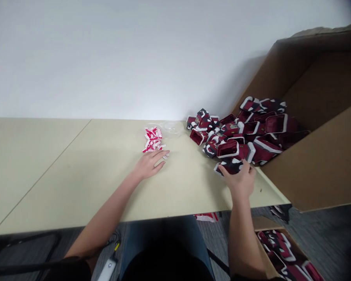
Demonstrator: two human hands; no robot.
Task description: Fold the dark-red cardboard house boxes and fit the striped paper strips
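Note:
Near the middle of the pale table, my left hand (148, 164) lies with its fingers apart at the near edge of a small pile of red-and-white striped pieces (153, 137). My right hand (240, 180) grips a dark red, black and white item (230, 167) at the front of a heap, thumb on its left and fingers on its right. The heap of similar dark red items with white rims (231, 147) spills from a tipped cardboard box (318, 156) onto the table.
Clear plastic (173, 128) lies behind the striped pieces, near the wall. Below the table at the right, another cardboard box (261, 224) holds more dark red items. A white power strip (108, 269) with a cable is on the floor.

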